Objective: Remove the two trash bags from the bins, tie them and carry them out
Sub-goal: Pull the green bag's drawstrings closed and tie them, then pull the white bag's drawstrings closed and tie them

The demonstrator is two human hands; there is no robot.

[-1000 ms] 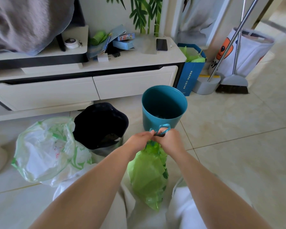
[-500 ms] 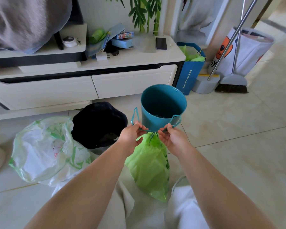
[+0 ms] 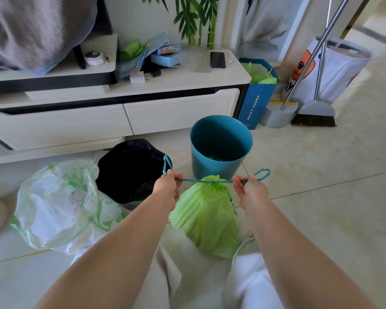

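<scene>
Pinching the teal drawstring (image 3: pixel 201 180) at either end, the left hand (image 3: pixel 166 186) and right hand (image 3: pixel 249 189) each have thumb and fingers curled round the cord, pulling it taut and level across the gathered neck of the green trash bag (image 3: pixel 206 217). A loop pokes out past each hand. The bag hangs between the forearms. At its 12 o'clock stands the teal bin (image 3: pixel 221 148), at 10 o'clock the black bin (image 3: pixel 129 170), and at 9 o'clock the white trash bag (image 3: pixel 54 204) slumps on the floor tiles (image 3: pixel 321 219).
</scene>
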